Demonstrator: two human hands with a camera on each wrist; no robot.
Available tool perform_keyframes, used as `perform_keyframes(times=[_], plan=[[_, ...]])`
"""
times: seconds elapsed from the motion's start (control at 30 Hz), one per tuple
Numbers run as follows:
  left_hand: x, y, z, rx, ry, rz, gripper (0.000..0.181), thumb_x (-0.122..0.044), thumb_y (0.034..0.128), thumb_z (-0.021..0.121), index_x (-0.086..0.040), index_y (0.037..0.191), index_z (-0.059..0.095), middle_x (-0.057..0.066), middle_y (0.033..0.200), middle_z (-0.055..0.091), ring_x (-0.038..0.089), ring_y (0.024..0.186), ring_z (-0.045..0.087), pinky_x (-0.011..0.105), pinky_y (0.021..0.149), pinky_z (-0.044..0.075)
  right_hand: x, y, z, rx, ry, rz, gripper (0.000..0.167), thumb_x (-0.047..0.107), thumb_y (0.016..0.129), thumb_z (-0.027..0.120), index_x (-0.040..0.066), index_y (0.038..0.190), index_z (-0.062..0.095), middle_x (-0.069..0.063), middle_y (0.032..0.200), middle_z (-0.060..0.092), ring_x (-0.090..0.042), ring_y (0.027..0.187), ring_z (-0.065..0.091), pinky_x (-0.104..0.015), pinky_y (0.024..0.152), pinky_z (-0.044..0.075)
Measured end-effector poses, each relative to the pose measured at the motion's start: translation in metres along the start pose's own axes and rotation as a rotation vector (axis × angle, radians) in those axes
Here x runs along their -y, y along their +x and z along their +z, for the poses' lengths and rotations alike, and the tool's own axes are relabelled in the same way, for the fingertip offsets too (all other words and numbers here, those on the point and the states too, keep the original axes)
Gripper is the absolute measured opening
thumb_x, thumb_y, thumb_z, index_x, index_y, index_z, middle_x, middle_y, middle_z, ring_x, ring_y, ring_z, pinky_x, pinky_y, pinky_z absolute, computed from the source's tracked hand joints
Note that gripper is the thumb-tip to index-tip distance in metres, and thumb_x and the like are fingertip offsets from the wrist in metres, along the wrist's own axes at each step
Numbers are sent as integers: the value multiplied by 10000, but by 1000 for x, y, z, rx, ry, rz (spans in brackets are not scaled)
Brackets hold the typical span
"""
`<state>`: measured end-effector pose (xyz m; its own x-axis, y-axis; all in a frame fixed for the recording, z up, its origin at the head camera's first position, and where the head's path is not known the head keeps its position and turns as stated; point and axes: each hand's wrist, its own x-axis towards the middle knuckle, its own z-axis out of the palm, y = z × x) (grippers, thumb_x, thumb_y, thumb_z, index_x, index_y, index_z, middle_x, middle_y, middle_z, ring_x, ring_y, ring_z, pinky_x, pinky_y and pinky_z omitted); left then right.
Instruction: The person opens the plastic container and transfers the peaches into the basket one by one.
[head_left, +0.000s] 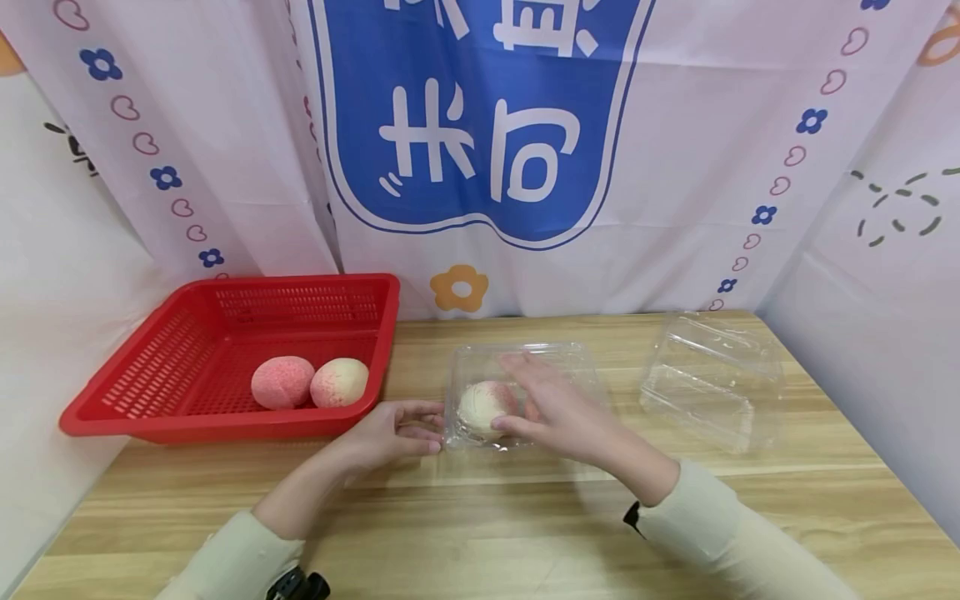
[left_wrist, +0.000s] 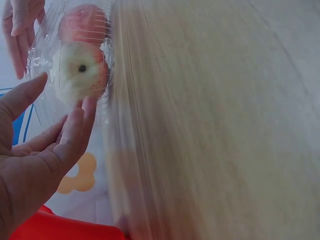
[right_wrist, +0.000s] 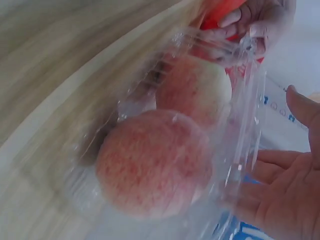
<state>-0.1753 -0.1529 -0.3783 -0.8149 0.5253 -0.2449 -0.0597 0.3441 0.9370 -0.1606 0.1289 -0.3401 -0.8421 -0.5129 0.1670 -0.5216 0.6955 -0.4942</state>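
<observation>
Two peaches (head_left: 482, 408) inside clear container (head_left: 474, 360)

Cream sleeves (head_left: 693, 512), black wristwear (head_left: 288, 585), bare hands (head_left: 558, 412)

On the desk (head_left: 480, 525), left to right: basket (head_left: 225, 431) with two peaches (head_left: 282, 382), far left corner; box (head_left: 468, 360) with two more, far middle; second box (head_left: 697, 379), far right corner.
</observation>
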Motion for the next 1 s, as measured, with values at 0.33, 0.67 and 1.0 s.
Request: perform_keyframes(times=[0.33, 0.67, 1.0], plan=[[5, 8, 2, -19, -69, -30, 476, -152, 931, 671, 63, 1333, 533, 168, 1198, 657, 205, 1015, 671, 356, 889, 573, 16, 18, 20, 88, -152, -120, 781, 484, 915, 665, 5, 1482, 423, -186, 1552, 397, -401, 1476, 304, -505, 1209, 266], [3, 13, 4, 1, -92, -41, 421, -130, 939, 661, 65, 1287, 526, 141, 1140, 661, 175, 963, 656, 335, 832, 575, 20, 16, 34, 54, -486, -194, 716, 463, 908, 673, 35, 1449, 484, -182, 1541, 419, -395, 1438, 382, -550, 1095, 419], [1, 15, 2, 55, -168, -52, 378, -68, 932, 670, 96, 1233, 508, 13, 930, 709, 131, 873, 698, 258, 855, 583, 19, 16, 42, -48, -757, -323, 679, 520, 929, 598, 22, 1387, 540, -176, 1448, 542, -336, 1331, 541, -457, 1011, 526]])
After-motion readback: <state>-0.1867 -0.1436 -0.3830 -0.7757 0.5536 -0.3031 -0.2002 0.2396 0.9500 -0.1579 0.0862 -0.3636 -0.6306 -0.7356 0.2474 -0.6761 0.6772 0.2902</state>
